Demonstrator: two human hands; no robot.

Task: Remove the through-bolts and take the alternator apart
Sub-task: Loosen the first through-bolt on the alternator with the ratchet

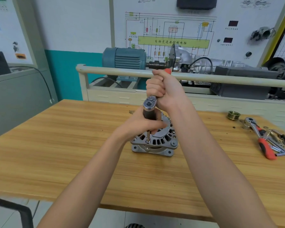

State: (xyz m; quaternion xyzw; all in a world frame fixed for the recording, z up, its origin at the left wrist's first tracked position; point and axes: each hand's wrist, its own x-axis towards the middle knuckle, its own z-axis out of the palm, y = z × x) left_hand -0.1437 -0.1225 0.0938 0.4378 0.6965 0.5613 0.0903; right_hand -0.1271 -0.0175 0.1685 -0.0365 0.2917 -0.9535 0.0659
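Aluminium alternator (155,140) stood mid-worktop (72,145), directly below hands. Extension (148,137) held vertical on near-side through-bolt (148,142). Left hand (143,124) curled round socket stem; right hand (163,89) clenched on ratchet handle (167,71), above alternator.

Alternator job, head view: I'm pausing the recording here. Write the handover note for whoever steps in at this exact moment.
Right hand: grips the ratchet handle.
Left hand: holds the dark extension and steadies it.
Alternator stands mid-table, socket tip on a through-bolt at its front edge.
Done: pulley already off, lying at right beside the spare tools.
Left: that bolt, any others, then splitting the housing.
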